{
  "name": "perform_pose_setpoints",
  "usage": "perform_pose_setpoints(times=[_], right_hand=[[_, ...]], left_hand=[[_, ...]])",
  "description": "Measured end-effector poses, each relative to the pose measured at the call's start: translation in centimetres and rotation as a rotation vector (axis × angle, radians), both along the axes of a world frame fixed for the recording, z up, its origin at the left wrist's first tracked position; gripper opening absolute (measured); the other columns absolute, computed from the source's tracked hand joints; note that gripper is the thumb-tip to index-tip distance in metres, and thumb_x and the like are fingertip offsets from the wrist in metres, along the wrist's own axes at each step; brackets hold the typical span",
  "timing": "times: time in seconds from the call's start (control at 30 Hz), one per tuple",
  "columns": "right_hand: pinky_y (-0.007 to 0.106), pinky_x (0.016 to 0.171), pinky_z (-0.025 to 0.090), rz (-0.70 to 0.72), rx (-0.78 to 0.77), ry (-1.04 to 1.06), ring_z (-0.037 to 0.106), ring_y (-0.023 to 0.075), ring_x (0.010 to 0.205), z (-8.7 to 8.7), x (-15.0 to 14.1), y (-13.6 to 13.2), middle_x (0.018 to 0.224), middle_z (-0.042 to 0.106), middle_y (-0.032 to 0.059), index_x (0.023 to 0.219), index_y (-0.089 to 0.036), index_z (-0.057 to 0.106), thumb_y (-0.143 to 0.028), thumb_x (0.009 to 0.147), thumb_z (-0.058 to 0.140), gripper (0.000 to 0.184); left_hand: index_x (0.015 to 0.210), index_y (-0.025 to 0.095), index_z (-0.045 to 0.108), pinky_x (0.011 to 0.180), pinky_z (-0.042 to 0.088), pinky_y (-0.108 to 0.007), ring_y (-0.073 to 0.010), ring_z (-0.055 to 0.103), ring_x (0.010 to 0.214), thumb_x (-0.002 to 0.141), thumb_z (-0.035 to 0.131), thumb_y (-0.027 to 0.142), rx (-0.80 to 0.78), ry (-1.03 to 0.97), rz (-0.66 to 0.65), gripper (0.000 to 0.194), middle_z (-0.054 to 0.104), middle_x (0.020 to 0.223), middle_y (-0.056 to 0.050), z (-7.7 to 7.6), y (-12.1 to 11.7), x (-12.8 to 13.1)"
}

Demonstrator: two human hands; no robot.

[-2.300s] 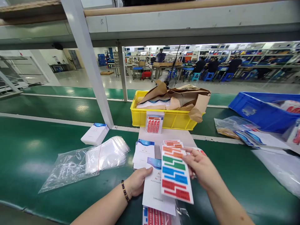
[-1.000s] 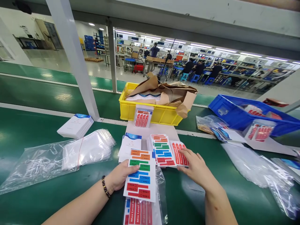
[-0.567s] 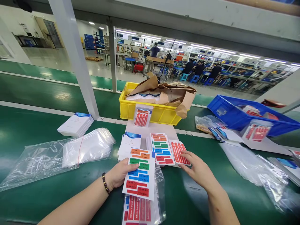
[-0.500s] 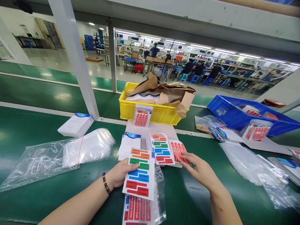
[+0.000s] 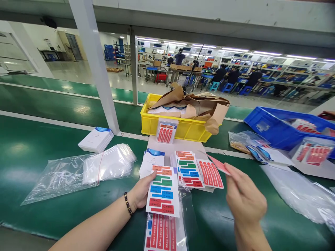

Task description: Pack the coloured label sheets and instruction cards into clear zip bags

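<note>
Red sheet [image 5: 220,165] is up off the red stack [image 5: 211,174] now, seen nearly edge-on above its far right side; half a sec ago only its corner was lifted. R hand [image 5: 245,195] pinches it btwn thumb & fingers. L hand [image 5: 143,191] still pinches multicolour sheet [image 5: 162,191], nr bagged labels [image 5: 162,232].

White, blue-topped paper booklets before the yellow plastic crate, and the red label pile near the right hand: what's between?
A pile of white paper sheets with multicoloured labels; head view.
</note>
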State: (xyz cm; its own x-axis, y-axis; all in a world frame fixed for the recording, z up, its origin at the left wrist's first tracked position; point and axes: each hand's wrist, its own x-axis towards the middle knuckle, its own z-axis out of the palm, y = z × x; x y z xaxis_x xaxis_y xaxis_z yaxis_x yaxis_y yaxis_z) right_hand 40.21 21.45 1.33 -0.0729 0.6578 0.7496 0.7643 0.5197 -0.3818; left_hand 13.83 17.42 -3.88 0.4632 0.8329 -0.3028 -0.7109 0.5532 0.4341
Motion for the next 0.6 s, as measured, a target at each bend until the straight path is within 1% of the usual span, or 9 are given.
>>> perform_pose_setpoints(times=[0.07, 0.1, 0.13, 0.2, 0.27, 0.33, 0.43, 0.5, 0.6], right_hand=[[0.044, 0.088, 0.043, 0.301, 0.082, -0.176, 0.051, 0.0243, 0.105, 0.0, -3.2, -1.5, 0.116, 0.054, 0.0062, 0.118, -0.027, 0.050, -0.008, 0.075, 0.050, 0.046], [0.045, 0.087, 0.043, 0.448, 0.100, -0.277, 0.049, 0.0250, 0.107, -0.2, -4.7, -2.2, 0.114, 0.056, 0.0069, 0.118, -0.025, 0.049, -0.006, 0.074, 0.050, 0.048], [0.046, 0.086, 0.043, 0.566, 0.102, -0.369, 0.048, 0.0258, 0.107, -0.6, -6.1, -2.7, 0.113, 0.057, 0.0083, 0.118, -0.022, 0.050, -0.006, 0.074, 0.049, 0.046], [0.046, 0.082, 0.044, 0.705, 0.108, -0.477, 0.050, 0.0262, 0.104, -1.5, -8.0, -3.4, 0.107, 0.060, 0.0111, 0.113, -0.015, 0.053, -0.007, 0.076, 0.046, 0.038], [0.044, 0.077, 0.045, 0.749, 0.100, -0.514, 0.053, 0.0251, 0.097, -2.3, -9.0, -3.7, 0.101, 0.062, 0.0124, 0.108, -0.011, 0.055, -0.008, 0.079, 0.042, 0.032], [0.043, 0.074, 0.045, 0.762, 0.083, -0.526, 0.054, 0.0242, 0.093, -2.7, -9.2, -3.5, 0.097, 0.063, 0.0123, 0.104, -0.012, 0.057, -0.008, 0.079, 0.041, 0.030], [0.042, 0.072, 0.045, 0.783, 0.076, -0.528, 0.054, 0.0247, 0.090, -2.2, -9.2, -3.3, 0.095, 0.064, 0.0117, 0.101, -0.012, 0.058, -0.008, 0.079, 0.040, 0.028], [0.042, 0.071, 0.045, 0.802, 0.068, -0.524, 0.055, 0.0243, 0.088, -1.7, -9.2, -3.3, 0.093, 0.064, 0.0111, 0.099, -0.012, 0.059, -0.007, 0.079, 0.040, 0.028], [0.039, 0.072, 0.046, 0.839, -0.016, -0.475, 0.056, 0.0224, 0.086, -1.2, -8.9, -3.6, 0.093, 0.064, 0.0098, 0.102, -0.015, 0.057, -0.013, 0.079, 0.047, 0.025]], left_hand=[[0.115, 0.006, 0.048, 0.095, 0.033, -0.043, -0.0268, 0.055, 0.101, 0.082, 0.044, 0.043, 0.004, -0.055, 0.023, 0.049, 0.059, 0.109, -0.016, -0.1, 0.1, 0.2], [0.115, 0.006, 0.048, 0.096, 0.033, -0.042, -0.0264, 0.054, 0.103, 0.083, 0.042, 0.044, 0.010, -0.078, 0.034, 0.050, 0.058, 0.110, -0.016, -0.1, 0.1, 0.2], [0.115, 0.006, 0.048, 0.096, 0.033, -0.041, -0.0260, 0.054, 0.104, 0.083, 0.041, 0.046, 0.015, -0.095, 0.043, 0.052, 0.058, 0.110, -0.016, -0.2, 0.2, 0.3], [0.113, 0.004, 0.050, 0.097, 0.033, -0.039, -0.0254, 0.054, 0.104, 0.082, 0.039, 0.049, 0.012, -0.102, 0.061, 0.056, 0.059, 0.108, -0.017, -0.2, 0.4, 0.3], [0.111, 0.004, 0.052, 0.096, 0.033, -0.039, -0.0251, 0.055, 0.102, 0.082, 0.038, 0.051, 0.013, -0.084, 0.084, 0.058, 0.060, 0.106, -0.017, -0.1, 0.5, 0.2], [0.109, 0.004, 0.053, 0.095, 0.035, -0.039, -0.0249, 0.056, 0.099, 0.082, 0.041, 0.049, 0.038, -0.044, 0.093, 0.054, 0.061, 0.104, -0.017, 0.1, 0.5, 0.2], [0.105, 0.005, 0.056, 0.090, 0.038, -0.041, -0.0249, 0.059, 0.093, 0.079, 0.054, 0.032, 0.136, 0.067, 0.079, 0.038, 0.062, 0.100, -0.017, 0.2, 0.2, 0.2], [0.103, 0.006, 0.056, 0.087, 0.040, -0.041, -0.0251, 0.060, 0.090, 0.075, 0.059, 0.023, 0.208, 0.135, 0.086, 0.033, 0.063, 0.099, -0.016, 0.2, -0.1, 0.2], [0.099, 0.007, 0.058, 0.085, 0.041, -0.040, -0.0248, 0.060, 0.089, 0.072, 0.062, 0.022, 0.256, 0.196, 0.117, 0.031, 0.063, 0.098, -0.016, 0.1, -0.3, 0.3]])
